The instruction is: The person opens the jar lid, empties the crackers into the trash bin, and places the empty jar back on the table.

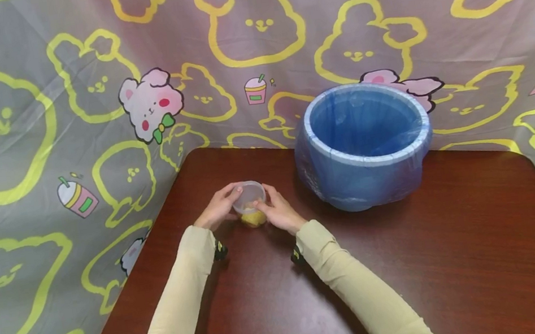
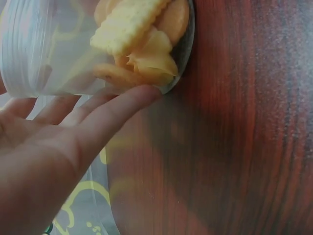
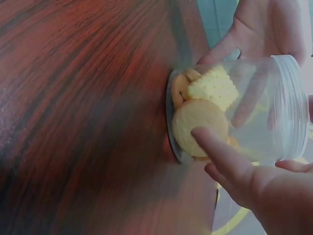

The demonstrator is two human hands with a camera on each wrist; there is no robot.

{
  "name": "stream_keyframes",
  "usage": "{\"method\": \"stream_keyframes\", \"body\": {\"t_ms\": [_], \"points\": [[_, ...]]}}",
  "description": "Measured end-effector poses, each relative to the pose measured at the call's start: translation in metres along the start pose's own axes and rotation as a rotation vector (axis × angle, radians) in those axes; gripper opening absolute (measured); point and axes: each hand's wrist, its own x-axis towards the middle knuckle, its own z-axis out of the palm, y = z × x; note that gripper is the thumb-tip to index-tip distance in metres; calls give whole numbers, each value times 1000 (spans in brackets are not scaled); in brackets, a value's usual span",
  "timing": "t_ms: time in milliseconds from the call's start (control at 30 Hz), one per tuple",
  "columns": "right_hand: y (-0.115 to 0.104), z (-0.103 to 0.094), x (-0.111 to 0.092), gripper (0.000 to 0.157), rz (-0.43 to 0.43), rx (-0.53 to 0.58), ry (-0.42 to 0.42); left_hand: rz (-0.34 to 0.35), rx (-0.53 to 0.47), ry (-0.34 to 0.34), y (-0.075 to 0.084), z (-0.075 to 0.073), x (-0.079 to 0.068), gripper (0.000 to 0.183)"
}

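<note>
Between both hands is a clear plastic jar [image 1: 249,193], upright near the table's far left part. My left hand [image 1: 220,208] holds its left side, fingers laid along the wall in the left wrist view. From the right, my right hand [image 1: 280,211] grips it, with one fingertip against the lower wall in the right wrist view. Inside, at the bottom, lie several biscuits: a round one [image 3: 200,120], a pale cracker with a scalloped edge [image 3: 215,89], and others partly hidden. The jar's top end [image 3: 292,107] is clear and ridged; I cannot tell whether a lid is on.
A blue round bin [image 1: 366,176] lined with a thin clear bag stands right of the hands, at the table's back. The dark brown wooden table [image 1: 464,253] has rounded corners. A patterned cloth [image 1: 248,32] hangs behind it and along the left side.
</note>
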Motion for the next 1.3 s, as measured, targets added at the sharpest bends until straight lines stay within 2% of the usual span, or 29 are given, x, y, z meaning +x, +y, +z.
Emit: {"method": "stream_keyframes", "body": {"t_ms": [400,667,900,1133,1300], "points": [[-2,-7,-5,62,69,93,-47,4,-79,-60,1,1,-7,44],[-2,-9,-9,59,64,39,-35,11,-106,-90,2,3,-9,42],[-4,-11,-12,59,63,7,-32,2,-102,-84,1,6,-9,42],[-6,-14,-15,57,23,-37,-22,12,-102,-81,-2,7,-10,42],[-6,-19,-19,55,16,-55,-18,15,-112,-121,-4,10,-11,42]]}}
